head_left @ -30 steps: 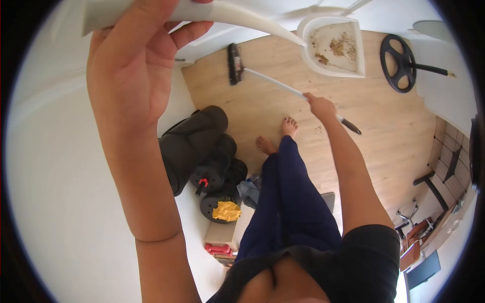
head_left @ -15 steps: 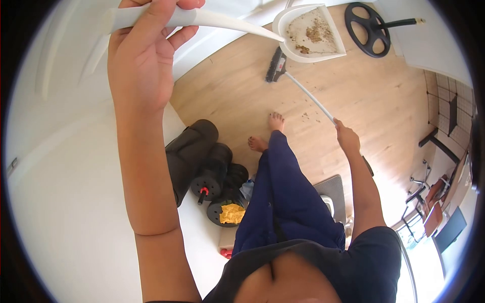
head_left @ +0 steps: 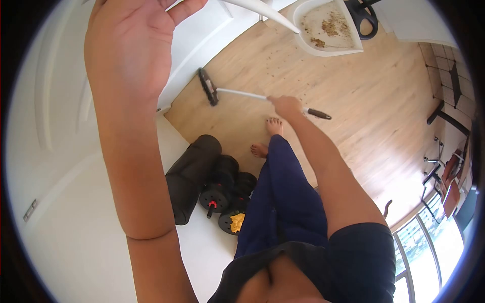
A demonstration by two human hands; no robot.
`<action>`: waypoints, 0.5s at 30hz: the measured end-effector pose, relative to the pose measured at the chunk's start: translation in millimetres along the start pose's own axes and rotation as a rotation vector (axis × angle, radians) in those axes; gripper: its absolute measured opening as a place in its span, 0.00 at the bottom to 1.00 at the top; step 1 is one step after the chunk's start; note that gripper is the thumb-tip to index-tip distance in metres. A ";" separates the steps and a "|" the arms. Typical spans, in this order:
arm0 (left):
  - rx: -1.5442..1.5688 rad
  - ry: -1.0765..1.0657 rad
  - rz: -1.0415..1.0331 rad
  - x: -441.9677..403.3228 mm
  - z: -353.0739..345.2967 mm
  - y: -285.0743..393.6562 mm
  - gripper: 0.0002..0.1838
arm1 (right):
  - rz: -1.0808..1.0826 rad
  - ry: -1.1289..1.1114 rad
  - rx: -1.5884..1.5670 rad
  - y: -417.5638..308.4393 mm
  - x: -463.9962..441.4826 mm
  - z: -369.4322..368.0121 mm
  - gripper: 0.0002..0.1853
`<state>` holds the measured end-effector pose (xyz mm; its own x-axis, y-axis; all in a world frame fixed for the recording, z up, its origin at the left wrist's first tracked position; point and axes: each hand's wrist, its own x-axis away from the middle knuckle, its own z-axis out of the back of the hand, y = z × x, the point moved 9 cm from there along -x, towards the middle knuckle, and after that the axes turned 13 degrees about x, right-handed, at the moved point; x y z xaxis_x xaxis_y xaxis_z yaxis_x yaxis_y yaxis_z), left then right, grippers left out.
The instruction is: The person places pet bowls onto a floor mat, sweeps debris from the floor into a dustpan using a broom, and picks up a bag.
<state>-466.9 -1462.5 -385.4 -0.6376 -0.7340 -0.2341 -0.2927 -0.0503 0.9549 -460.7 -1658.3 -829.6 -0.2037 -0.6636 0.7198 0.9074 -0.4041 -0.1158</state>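
My left hand [head_left: 132,45] is raised at the upper left, its fingertips partly cut off by the frame edge. It grips the long white handle of a dustpan [head_left: 343,48], whose pan hangs at the upper right with brown crumbs and dirt inside. Lower down, my right hand [head_left: 286,107] is wrapped around the pale stick of a broom [head_left: 242,93], near its dark end grip. The dark broom head [head_left: 208,87] touches or hovers just above the floor by the white wall; I cannot tell which. Fine specks [head_left: 298,76] lie scattered on the wooden floor.
Left of my legs are a black rolled mat [head_left: 194,177], black dumbbells [head_left: 214,197] and something crumpled and yellow [head_left: 237,222]. A black wheel-shaped base [head_left: 366,22] stands behind the dustpan. White panelling borders the left; wire grid panels [head_left: 449,65] and furniture line the right.
My right hand has swung the broom leftward, from beside the dustpan to the wall. The dustpan has shifted slightly right and up in view, still in my left hand.
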 end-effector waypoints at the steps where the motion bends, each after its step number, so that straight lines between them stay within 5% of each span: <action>1: 0.005 -0.019 0.003 -2.6 -4.4 -2.2 0.09 | -0.039 0.016 -0.021 18.9 -2.7 3.6 0.20; 8: 0.128 -0.072 0.089 -18.2 -34.3 -28.6 0.08 | -0.388 0.071 -0.163 181.7 54.2 0.7 0.17; 15: 0.145 -0.137 0.123 -35.5 -64.0 -33.4 0.07 | -0.567 0.026 -0.273 191.3 159.4 -39.7 0.17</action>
<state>-389.0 -1478.1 -397.3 -0.7624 -0.6295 -0.1500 -0.2999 0.1383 0.9439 -334.2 -1866.3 -764.1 -0.6374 -0.3131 0.7041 0.5302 -0.8412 0.1059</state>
